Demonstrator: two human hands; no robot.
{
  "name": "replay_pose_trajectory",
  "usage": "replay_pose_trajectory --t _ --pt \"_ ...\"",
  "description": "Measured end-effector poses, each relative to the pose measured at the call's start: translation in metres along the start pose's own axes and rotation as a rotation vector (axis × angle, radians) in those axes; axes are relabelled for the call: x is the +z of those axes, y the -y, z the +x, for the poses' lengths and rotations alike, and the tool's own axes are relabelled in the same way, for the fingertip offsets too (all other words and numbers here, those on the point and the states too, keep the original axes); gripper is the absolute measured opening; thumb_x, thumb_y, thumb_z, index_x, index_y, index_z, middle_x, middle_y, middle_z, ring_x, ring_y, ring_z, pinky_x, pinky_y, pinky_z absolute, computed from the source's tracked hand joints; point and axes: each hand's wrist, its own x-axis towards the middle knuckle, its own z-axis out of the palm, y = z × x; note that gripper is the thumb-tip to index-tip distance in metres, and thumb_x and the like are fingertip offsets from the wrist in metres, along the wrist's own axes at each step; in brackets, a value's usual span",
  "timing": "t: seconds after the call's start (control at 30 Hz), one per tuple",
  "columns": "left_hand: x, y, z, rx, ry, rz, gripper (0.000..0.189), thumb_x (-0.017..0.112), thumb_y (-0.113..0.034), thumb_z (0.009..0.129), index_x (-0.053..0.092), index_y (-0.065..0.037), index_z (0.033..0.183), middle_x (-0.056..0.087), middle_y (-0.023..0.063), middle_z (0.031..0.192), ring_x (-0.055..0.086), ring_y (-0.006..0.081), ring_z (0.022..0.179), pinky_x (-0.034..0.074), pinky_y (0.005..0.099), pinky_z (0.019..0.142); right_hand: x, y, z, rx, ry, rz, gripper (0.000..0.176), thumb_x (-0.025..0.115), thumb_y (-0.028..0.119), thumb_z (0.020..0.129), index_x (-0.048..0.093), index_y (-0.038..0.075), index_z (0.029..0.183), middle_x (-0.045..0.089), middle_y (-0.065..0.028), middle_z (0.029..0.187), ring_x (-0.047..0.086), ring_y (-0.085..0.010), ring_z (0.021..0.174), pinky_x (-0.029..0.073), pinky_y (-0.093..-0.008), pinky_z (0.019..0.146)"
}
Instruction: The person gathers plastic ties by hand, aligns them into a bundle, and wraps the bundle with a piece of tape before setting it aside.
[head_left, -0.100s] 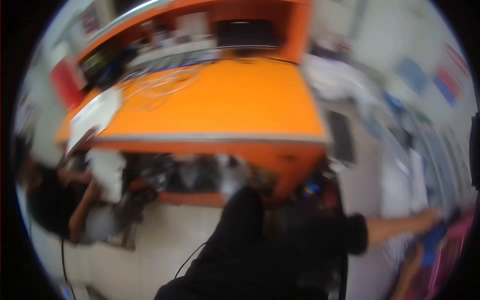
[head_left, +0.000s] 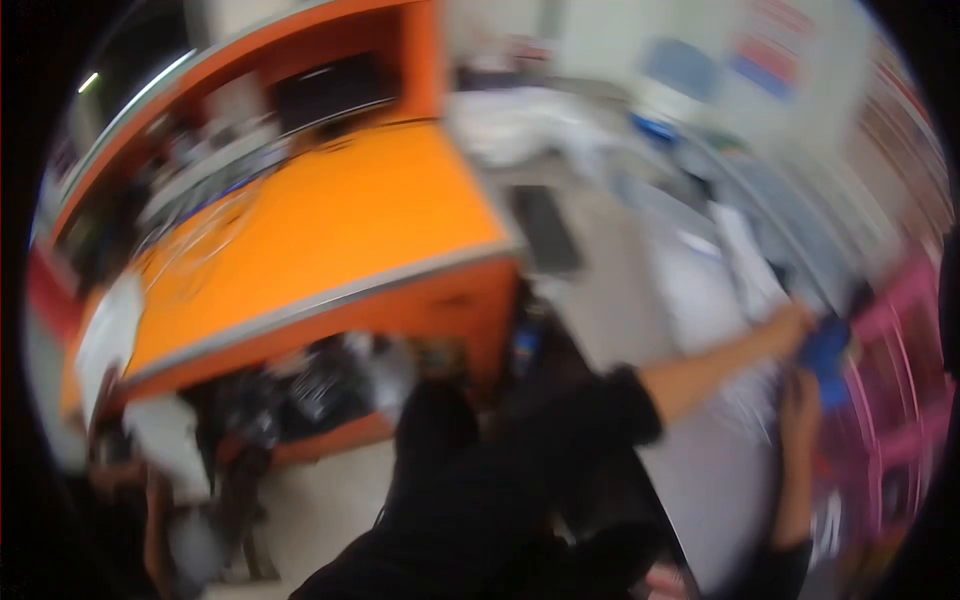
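Both of my arms reach to the right side of the view, where a blue object with a dark part (head_left: 826,350) shows, too blurred to name. My left hand (head_left: 792,328) comes in from the left, its fingers closed at the blue object's upper edge. Just below, my right hand (head_left: 803,388) is raised against the object's underside, its fingers smeared by motion. A grey tabletop (head_left: 610,310) lies under my left forearm, with clear plastic wrapping (head_left: 690,265) along it.
An orange desk (head_left: 330,230) with cables and a dark screen (head_left: 335,92) stands at left. A dark flat object (head_left: 545,228) lies on the grey tabletop. Pink racks (head_left: 900,370) stand at far right. At lower left, a person (head_left: 130,500) sits near white sheets (head_left: 170,440).
The view has swung to the right, so the desk and the seated person slide left. My hands and the blue object now sit higher and further in from the right edge.
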Motion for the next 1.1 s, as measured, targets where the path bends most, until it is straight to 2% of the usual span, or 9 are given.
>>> replay_pose_trajectory --t 0.03,0.07,0.17,0.23,0.27,0.33,0.53,0.67,1.1 --pt "-0.003 -0.044 0.053 0.052 0.074 -0.094 0.015 0.056 -0.009 0.062 0.063 -0.003 0.074 0.059 0.0148 0.079 0.055 0.0257 0.078 0.043 0.0364 0.071 -0.052 0.012 0.034 -0.042 -0.111 -0.102 0.017 0.052 0.01 0.083 0.058 -0.001 0.094 0.059 -0.015 0.093 0.055 -0.0266 0.089 0.041 -0.032 0.081" --pt "-0.026 -0.087 0.078 0.468 -0.048 0.148 0.02 0.058 -0.011 0.059 0.063 -0.004 0.076 0.06 0.0156 0.076 0.055 0.0278 0.075 0.044 0.0382 0.068 -0.084 0.049 0.057 0.012 -0.231 0.005 0.018 0.051 0.01 0.083 0.058 -0.001 0.095 0.059 -0.0139 0.093 0.056 -0.0247 0.089 0.041 -0.0302 0.081" --pt "-0.162 -0.254 -0.032 -0.83 0.56 -0.449 0.026 0.041 -0.036 0.089 0.051 -0.012 0.09 0.034 -0.0087 0.057 0.028 0.0009 0.041 0.019 0.0178 0.034 -0.034 0.191 -0.048 0.451 -0.519 0.75 0.02 0.049 0.015 0.087 0.058 0.001 0.098 0.06 -0.0061 0.089 0.056 -0.0131 0.083 0.044 -0.0244 0.073" --pt "-0.186 -0.336 -0.069 -0.953 0.829 -0.147 0.022 0.042 -0.032 0.09 0.048 -0.011 0.088 0.031 -0.0083 0.057 0.023 0.0019 0.043 0.018 0.0185 0.037 -0.045 0.291 -0.103 0.763 -0.723 1.133 0.022 0.048 0.015 0.087 0.056 0.002 0.103 0.06 -0.0065 0.09 0.057 -0.0121 0.075 0.046 -0.0252 0.069" --pt "-0.115 -0.347 -0.099 -0.992 0.819 -0.176 0.022 0.041 -0.032 0.091 0.047 -0.011 0.088 0.03 -0.0079 0.058 0.024 0.002 0.044 0.018 0.0183 0.039 -0.089 0.25 -0.145 0.796 -0.634 1.13 0.025 0.045 0.014 0.088 0.053 0.002 0.108 0.061 -0.0079 0.091 0.059 -0.0162 0.081 0.046 -0.0263 0.073" --pt "-0.175 -0.323 -0.162 -1.41 0.758 -0.134 0.021 0.04 -0.031 0.091 0.046 -0.011 0.088 0.03 -0.0076 0.059 0.023 0.0025 0.046 0.018 0.0187 0.04 -0.015 0.309 -0.17 0.908 -0.505 1.095 0.028 0.043 0.01 0.088 0.05 0.001 0.113 0.06 -0.0102 0.096 0.058 -0.0204 0.089 0.045 -0.0282 0.078" --pt "-0.133 -0.152 -0.14 -1.269 0.839 -0.075 0.017 0.038 -0.025 0.092 0.045 -0.011 0.086 0.032 -0.0063 0.062 0.026 0.0029 0.049 0.022 0.0187 0.043 0.09 0.185 -0.127 0.747 -0.388 0.966 0.034 0.046 0.004 0.085 0.045 0.0 0.12 0.059 -0.0119 0.101 0.057 -0.0209 0.094 0.044 -0.0278 0.081" --pt "-0.149 -0.098 -0.16 -1.209 0.839 -0.08 0.015 0.04 -0.021 0.092 0.046 -0.01 0.084 0.036 -0.005 0.064 0.029 0.0033 0.052 0.025 0.0181 0.045 0.146 0.168 -0.12 0.82 -0.689 1.628 0.028 0.052 0.007 0.084 0.052 -0.004 0.109 0.061 -0.0106 0.091 0.059 -0.0162 0.083 0.047 -0.0251 0.076" --pt "-0.161 -0.087 -0.17 -1.207 0.794 -0.091 0.017 0.043 -0.024 0.091 0.047 -0.009 0.084 0.045 -0.0022 0.07 0.032 0.0041 0.052 0.026 0.0178 0.045 0.155 0.167 -0.126 1.006 -0.715 1.849 0.022 0.06 0.008 0.08 0.058 -0.006 0.096 0.061 -0.0099 0.085 0.059 -0.0136 0.075 0.05 -0.0246 0.072"
